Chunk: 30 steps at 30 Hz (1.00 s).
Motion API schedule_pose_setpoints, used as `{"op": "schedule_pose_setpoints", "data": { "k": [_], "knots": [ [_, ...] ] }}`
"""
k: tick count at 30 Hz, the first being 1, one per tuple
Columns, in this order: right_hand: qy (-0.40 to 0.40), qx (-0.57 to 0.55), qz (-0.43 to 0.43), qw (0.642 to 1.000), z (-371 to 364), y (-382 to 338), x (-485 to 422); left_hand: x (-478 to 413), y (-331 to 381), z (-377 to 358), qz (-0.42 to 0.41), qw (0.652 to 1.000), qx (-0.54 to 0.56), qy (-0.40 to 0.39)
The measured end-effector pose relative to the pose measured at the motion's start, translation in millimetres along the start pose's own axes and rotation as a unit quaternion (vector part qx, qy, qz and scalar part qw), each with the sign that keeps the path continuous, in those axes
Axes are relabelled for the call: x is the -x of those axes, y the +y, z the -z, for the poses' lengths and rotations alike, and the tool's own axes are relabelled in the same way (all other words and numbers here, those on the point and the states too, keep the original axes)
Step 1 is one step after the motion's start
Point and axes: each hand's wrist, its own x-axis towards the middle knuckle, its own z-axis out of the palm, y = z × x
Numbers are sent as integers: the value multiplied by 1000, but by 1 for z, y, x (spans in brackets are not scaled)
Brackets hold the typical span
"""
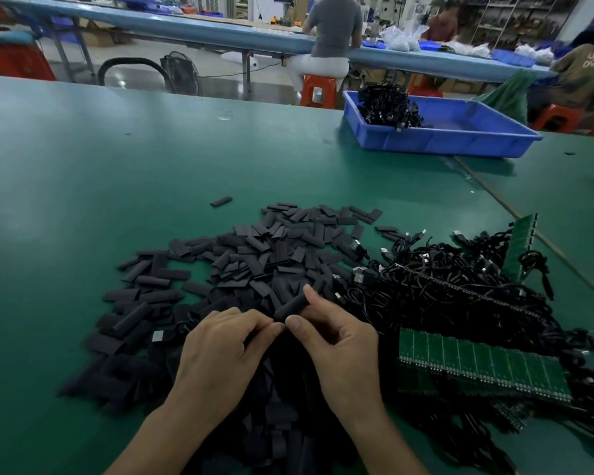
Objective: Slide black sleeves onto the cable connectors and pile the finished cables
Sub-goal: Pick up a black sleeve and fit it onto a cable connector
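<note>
Both hands pinch one black sleeve above the sleeve pile, near edge of the green bench (117,159).

Loose sleeves (254,262) are spread across the bench centre, with a cable tangle (443,289) touching their right edge. The blue tray (453,142), far right, holds more cables. Green circuit boards (477,365) lie on the tangle. Left hand (216,358): fingers curled, tips pinched at the near end of the black sleeve (290,306). Right hand (340,347): thumb and forefinger pinch the same sleeve, which tilts up and away between the hands. The connector is not discernible.
</note>
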Motion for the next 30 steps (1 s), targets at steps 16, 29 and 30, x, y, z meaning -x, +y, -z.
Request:
{"op": "schedule_pose_setpoints", "data": {
  "k": [16,29,30],
  "knots": [
    [24,-25,71,997,-4,-16,-7,-2,-1,10,-108,989,-89,48],
    [92,36,160,982,-1,-73,-31,-55,2,30,-47,998,-21,-32],
    [104,33,150,983,-4,-74,-33,-55,3,28,-69,996,-29,-43]
  ]
}}
